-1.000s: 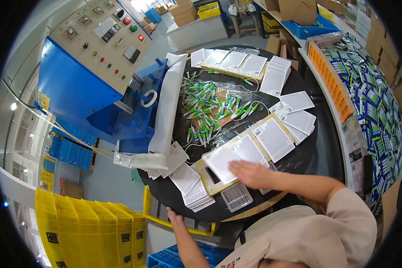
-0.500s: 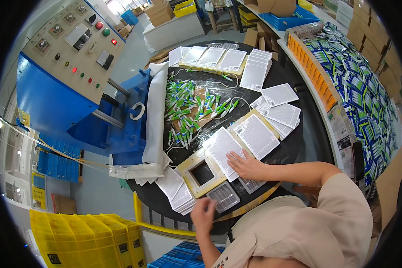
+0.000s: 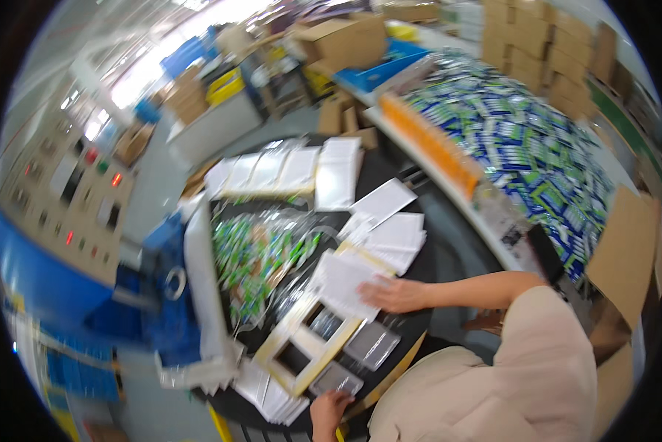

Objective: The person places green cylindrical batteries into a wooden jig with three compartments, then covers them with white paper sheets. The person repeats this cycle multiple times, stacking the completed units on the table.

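My right hand lies with fingers stretched over a white card on the pale mould frame. Below that card, two square openings of the frame show. My left hand has its fingers bent together at the near edge of a clear plastic blister tray, seemingly gripping it. A second clear tray rests beside the first, nearer my right arm. At the frame's left end lies a stack of white cards. Motion blurs the view somewhat.
Green-and-white tubes are heaped mid-table. More white cards lie to the right, and a card-covered mould sits at the far side. A blue press stands left. Many blue-green packs fill the right-hand bench.
The whole view has swung and blurred. My right hand has slid the card away along the frame, uncovering a second opening. My left hand has come to the near tray's edge.
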Available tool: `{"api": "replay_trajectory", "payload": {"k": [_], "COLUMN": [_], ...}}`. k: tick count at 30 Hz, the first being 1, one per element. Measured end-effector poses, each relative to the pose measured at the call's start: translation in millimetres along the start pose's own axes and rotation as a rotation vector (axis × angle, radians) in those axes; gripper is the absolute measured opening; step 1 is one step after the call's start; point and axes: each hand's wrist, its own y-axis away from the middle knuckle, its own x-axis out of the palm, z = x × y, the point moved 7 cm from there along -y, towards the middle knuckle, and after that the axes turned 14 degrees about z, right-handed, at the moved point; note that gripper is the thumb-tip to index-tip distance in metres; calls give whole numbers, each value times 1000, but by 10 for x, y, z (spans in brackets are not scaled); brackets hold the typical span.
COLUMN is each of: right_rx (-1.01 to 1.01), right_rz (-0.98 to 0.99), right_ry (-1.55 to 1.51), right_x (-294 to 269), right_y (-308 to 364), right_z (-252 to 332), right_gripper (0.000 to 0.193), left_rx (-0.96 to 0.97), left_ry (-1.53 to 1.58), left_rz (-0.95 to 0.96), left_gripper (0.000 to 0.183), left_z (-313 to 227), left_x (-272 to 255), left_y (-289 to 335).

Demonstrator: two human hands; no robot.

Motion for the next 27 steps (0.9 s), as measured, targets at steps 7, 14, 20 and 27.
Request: {"api": "replay_trajectory", "payload": {"k": [7,14,20,27], "right_rx": [626,810,190,-272], "right_rz": [-411,-1743,83,439], "right_ry": [-788,-1858,-1186,-732], "right_x": [-108,-306,-400,-225], "right_y": [368,1796,43,-439], "right_z": [-1077,-2500,62,1006], "right_gripper": [23,28,47,44], "left_rx": [18,16,65,37], "left_ry": [-10,-183,-96,-369], "left_rz": [63,-150,-376,-553], "left_gripper": [20,19,14,13], "left_z": [-80,-230,-386,-14], "left_x": [-17,-89,-420,-912], "left_y": [0,131,308,90]}}
